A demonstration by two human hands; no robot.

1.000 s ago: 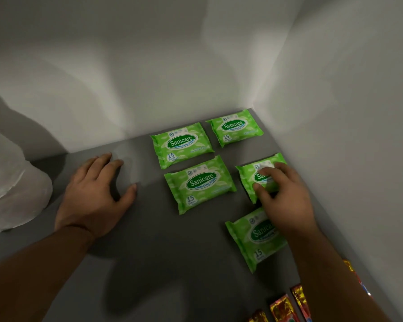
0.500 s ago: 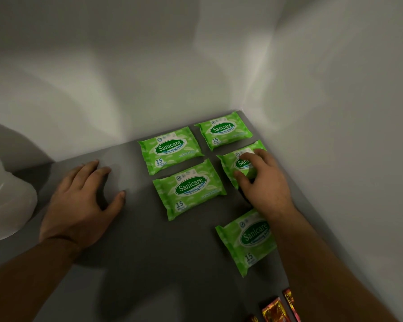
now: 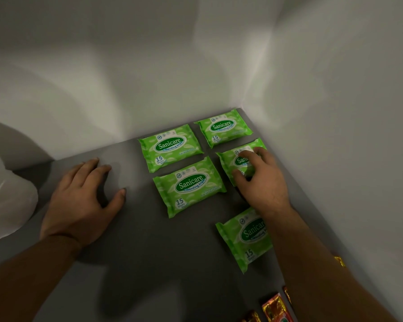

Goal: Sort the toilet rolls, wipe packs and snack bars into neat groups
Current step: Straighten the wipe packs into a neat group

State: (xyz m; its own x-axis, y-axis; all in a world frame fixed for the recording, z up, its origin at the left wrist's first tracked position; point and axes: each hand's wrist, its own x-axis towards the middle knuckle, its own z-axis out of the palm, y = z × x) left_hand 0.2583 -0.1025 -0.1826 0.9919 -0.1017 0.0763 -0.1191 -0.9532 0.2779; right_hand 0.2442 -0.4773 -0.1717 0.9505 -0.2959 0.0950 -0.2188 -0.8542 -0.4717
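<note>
Several green Sanicare wipe packs lie in the far right corner of the grey table [image 3: 149,252]. Two sit in a back row, one at the left [image 3: 170,147] and one at the right [image 3: 222,127]. A third pack [image 3: 189,185] lies in front of the left one. My right hand [image 3: 263,184] grips a fourth pack [image 3: 227,162] beside it, fingers on top and thumb at its near left edge. Another pack [image 3: 244,238] lies nearer, partly under my right forearm. My left hand [image 3: 79,201] rests flat on the table, holding nothing.
A white wrapped toilet roll [image 3: 7,201] stands at the left edge. Red and gold snack bars [image 3: 275,307] lie at the bottom right, partly hidden by my right arm. White walls close the table at the back and on the right.
My right hand slid the gripped wipe pack away from me, up behind the right back-row pack and level with the middle pack. My left hand stayed flat on the table.
</note>
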